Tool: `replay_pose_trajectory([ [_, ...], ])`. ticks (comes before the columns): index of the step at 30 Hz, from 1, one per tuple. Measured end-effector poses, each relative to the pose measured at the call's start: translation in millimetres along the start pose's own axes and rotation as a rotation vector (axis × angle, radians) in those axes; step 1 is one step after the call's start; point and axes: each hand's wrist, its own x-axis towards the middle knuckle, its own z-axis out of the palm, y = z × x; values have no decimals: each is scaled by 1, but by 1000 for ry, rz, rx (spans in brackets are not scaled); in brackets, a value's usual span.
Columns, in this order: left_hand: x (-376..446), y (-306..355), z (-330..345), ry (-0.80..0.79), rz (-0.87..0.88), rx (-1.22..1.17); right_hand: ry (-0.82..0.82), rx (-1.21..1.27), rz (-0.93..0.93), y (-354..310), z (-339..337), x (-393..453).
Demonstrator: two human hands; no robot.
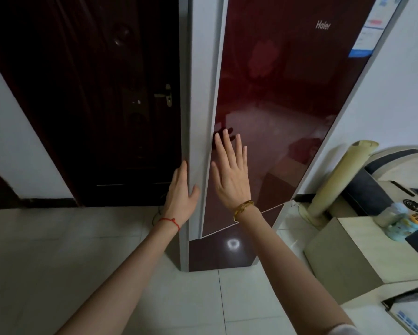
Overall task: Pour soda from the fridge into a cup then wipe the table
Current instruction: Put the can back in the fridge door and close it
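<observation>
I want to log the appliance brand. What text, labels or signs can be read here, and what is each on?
"Haier": pale lettering high on the dark red fridge door.
Blue and white sticker at the door's top right corner: print too blurred to read.
Blue-marked label at bottom right, on something cut off by the frame: too blurred to read.

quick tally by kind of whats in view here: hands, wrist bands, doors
bare hands: 2, left hand and right hand
wrist bands: 2, thin red string bracelet and gold metal bangle
doors: 2, glossy dark red fridge door and dark brown room door
total: 6
</observation>
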Motion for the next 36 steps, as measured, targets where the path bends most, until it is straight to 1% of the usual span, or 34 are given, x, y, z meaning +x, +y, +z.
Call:
replay_pose_trajectory([
  [4,26,-16,-8,-63,33,-6,0,-29,30,-5,22,23],
  [9,61,-36,-14,-135,92,93,1,-62,36,-4,47,47],
  [14,93,-53,-15,-87,115,208,6,-93,29,1,67,69],
  [19,113,-62,-10,-39,99,185,5,-95,11,9,83,85],
  [28,125,-77,-1,-47,50,210,-7,-40,-6,24,104,102],
  [36,130,-85,0,-67,51,209,-19,19,-4,29,114,116],
])
